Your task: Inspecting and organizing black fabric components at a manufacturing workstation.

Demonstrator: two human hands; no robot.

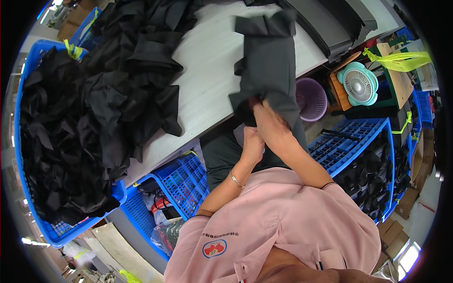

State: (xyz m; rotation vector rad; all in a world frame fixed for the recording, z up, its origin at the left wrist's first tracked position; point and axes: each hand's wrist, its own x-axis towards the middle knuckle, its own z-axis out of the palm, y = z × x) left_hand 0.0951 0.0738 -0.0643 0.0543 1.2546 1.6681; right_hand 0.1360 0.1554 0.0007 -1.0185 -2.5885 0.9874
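A long black fabric piece (269, 61) stretches away from me over the table's near edge, its far end blurred and partly folded. My right hand (272, 123) is closed on its near end, fingers partly hidden in the cloth. Just below and to the left, my left hand (253, 145) is curled into a fist against the same near end. A dark fold covers its fingertips. To the left, a large heap of loose black fabric pieces (111, 94) covers the tabletop and spills out of a blue basket (23, 155).
The pale table (207, 61) runs under the cloth. Flat black panels (330, 26) lie at its far right. Right of it stand a purple basket (312, 100) and a turquoise fan (359, 84). Blue crates (351, 137) flank my lap, with another crate (181, 179) under the table's left side.
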